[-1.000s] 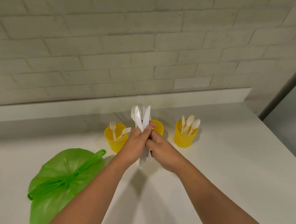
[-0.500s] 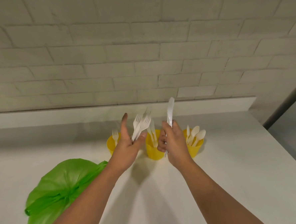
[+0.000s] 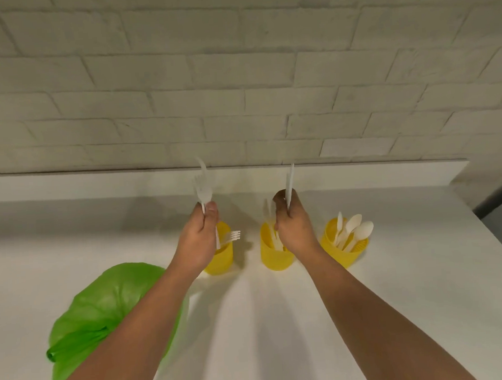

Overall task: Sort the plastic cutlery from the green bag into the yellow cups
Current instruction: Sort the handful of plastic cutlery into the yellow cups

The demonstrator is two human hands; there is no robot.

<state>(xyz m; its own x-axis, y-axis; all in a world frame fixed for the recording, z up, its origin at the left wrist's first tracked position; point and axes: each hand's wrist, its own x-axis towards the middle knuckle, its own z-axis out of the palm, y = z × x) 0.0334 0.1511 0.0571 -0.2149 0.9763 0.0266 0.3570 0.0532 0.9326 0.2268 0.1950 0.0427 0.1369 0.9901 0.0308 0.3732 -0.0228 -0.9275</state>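
Hands apart, both raised over the cups. Left hand (image 3: 200, 240) pinches white plastic forks (image 3: 202, 189) upright, above the left yellow cup (image 3: 220, 259), which has a fork (image 3: 232, 236) leaning out of it. Right hand (image 3: 293, 225) grips a white knife (image 3: 289, 184) upright, over the middle yellow cup (image 3: 273, 256) with knives inside. Right yellow cup (image 3: 340, 253) holds spoons (image 3: 353, 230). Green bag (image 3: 104, 313) lies crumpled on the white counter (image 3: 397, 298), left of the cups, partly under the left forearm. Painted brick wall (image 3: 236, 73) behind.
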